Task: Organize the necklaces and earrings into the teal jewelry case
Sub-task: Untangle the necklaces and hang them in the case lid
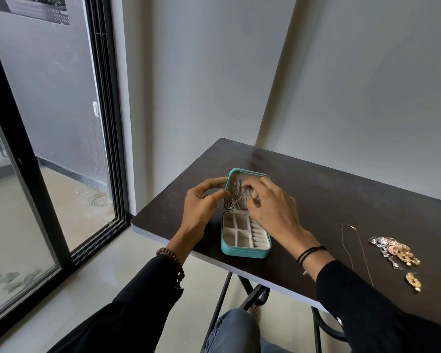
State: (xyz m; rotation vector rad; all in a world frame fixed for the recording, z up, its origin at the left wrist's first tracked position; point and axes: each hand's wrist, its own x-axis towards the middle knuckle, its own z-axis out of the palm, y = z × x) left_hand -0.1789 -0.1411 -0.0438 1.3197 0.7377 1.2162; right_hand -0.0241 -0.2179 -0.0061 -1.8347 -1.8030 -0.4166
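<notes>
1. Head view, the case. The teal jewelry case (245,252) lies open on the left part of the dark table (341,189), its long axis running near to far. The compartment tray is on the near side and the lid (247,174) is folded back on the far side.
2. Head view, what is stowed. A tangle of silver necklaces (236,200) lies in the lid. The tray's compartments look bare.
3. Head view, left hand (201,207). It sits just left of the lid. Thumb and forefinger are curved, their tips against the lid's left wall, and they seem to steady it.
4. Head view, right hand (273,207). It reaches over the tray from the right. The fingers are bent and bunched, tips down among the chains in the lid. Whether they pinch a chain I cannot tell.
5. Head view, what is left out. A thin loose chain (357,247) lies right of the case, well apart from it, stretched near to far beside the right forearm. Further right lie a heap of earrings (395,250) and one gold earring (413,282), nearer the table edge.
6. Judgement. All loose pieces lie to the right, so the right hand is the closer one. It would draw back rightward and toward the near edge, then take the chain along its length. The left hand is better placed to hold the case.
</notes>
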